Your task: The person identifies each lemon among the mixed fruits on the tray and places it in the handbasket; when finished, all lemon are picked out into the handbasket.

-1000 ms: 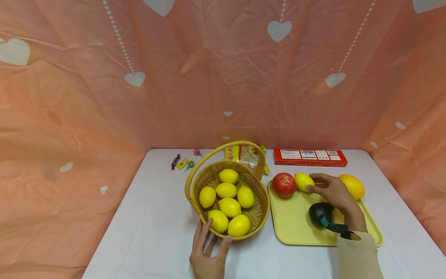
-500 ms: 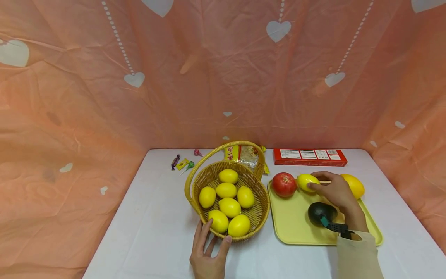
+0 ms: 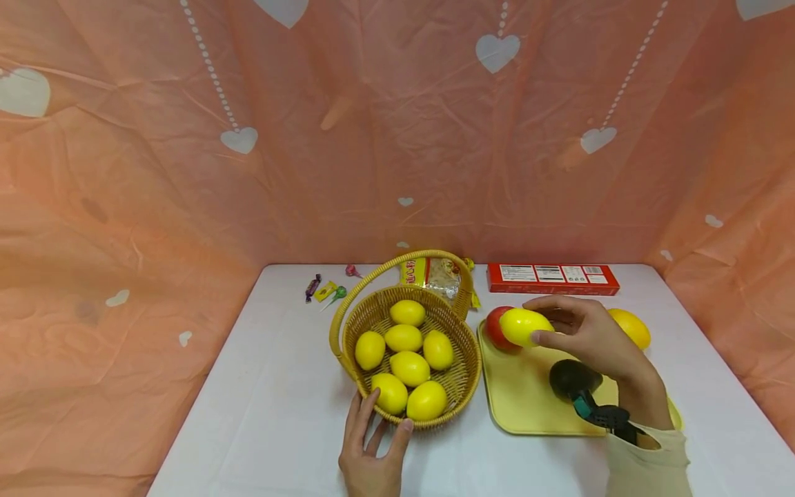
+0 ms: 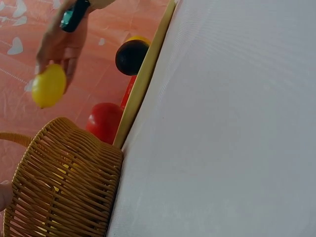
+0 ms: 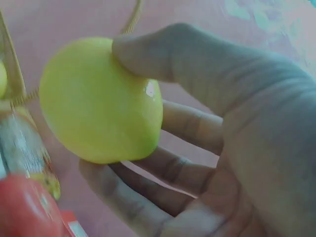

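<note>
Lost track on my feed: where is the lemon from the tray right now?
In the head view, the lemon is held in the right hand, lifted above the yellow tray, in front of the red fruit, right of the basket.

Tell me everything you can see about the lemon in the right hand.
The lemon is bright yellow, smooth and slightly glossy, oval with a blunt tip. The right hand grips it, thumb on one side and fingers on the other. It hangs lengthwise in the air above the yellow tray, touching only the hand, in front of the red fruit.
</note>
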Available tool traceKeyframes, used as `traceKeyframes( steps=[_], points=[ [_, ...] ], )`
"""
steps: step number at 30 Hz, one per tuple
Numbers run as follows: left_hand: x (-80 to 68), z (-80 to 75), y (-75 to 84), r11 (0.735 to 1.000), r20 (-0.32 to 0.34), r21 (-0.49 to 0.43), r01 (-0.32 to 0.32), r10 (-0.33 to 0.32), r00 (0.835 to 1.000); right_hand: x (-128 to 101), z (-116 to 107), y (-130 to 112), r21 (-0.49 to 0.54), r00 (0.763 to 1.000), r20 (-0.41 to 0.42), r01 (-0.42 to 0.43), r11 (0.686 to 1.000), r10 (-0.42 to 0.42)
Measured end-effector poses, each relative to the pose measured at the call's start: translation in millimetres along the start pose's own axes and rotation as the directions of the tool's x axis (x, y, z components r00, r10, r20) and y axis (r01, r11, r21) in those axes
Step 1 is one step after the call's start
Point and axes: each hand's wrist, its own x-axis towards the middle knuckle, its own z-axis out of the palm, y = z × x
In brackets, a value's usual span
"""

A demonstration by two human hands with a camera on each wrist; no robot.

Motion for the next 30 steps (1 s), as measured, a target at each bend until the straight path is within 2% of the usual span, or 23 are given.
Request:
traceKeyframes(
  steps=[3, 7, 11, 16, 23, 30],
  points=[
    [0.0, -0.4, 0.6, 1.000, -0.003, -0.003, -0.017, 0.017, 1.000, 6, 13, -8, 0.056, 0.995, 0.067, 0.074, 0.996, -0.077],
    [0.3, -0.7, 2.4, 0.999, 0.001, -0.024, -0.038, 0.038, 0.999, 15, 37, -15, 0.052, 0.985, 0.146, 0.085, 0.995, -0.091],
    [0.5, -0.6, 2.5, 0.999, 0.007, -0.038, -0.037, 0.037, 0.999, 25, 66, -21, -0.039, 0.971, 0.227, 0.091, 0.995, -0.079],
    [0.8, -0.2, 0.2, 0.999, 0.007, -0.032, -0.015, 0.015, 1.000, 32, 94, -27, -0.197, 0.951, 0.299, 0.141, 0.970, -0.078],
    [-0.5, -0.7, -1.3, 1.000, 0.004, -0.026, -0.001, 0.001, 1.000, 35, 114, -32, -0.337, 0.950, 0.310, 0.140, 0.931, -0.031],
    [0.7, -0.9, -0.2, 1.000, 0.016, -0.015, -0.013, 0.013, 1.000, 38, 128, -30, -0.403, 0.956, 0.282, 0.190, 0.895, -0.076]
  ],
)
